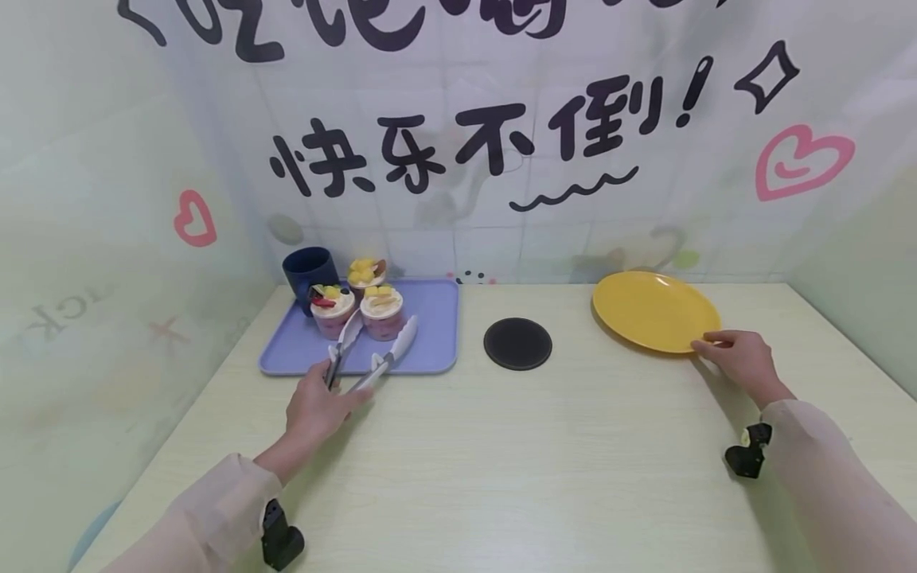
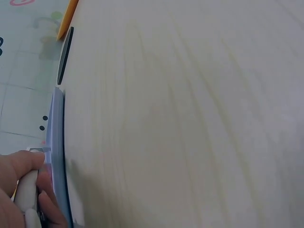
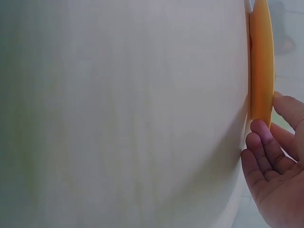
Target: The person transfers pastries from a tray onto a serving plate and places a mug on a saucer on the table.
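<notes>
My left hand (image 1: 318,406) grips the tongs (image 1: 394,350), their arms spread over the tray's front edge, one tip between the two front dessert cups, the other just right of the right-hand cup (image 1: 383,322); whether they touch it I cannot tell. Well apart, my right hand (image 1: 741,362) pinches the yellow plate (image 1: 655,310) by its near right rim, thumb on top. Pale table (image 1: 530,446) runs from the tray (image 1: 434,334) to the plate, with a black coaster (image 1: 518,344) between, and stretches toward me. The tongs are metal with white tips. The cups, pink below and white on top, carry fruit pieces; a third (image 1: 367,274) sits behind, beside a dark blue mug (image 1: 304,267). On the wall sheet (image 1: 444,239) I read 快乐不倒!; the line above is cut off.
</notes>
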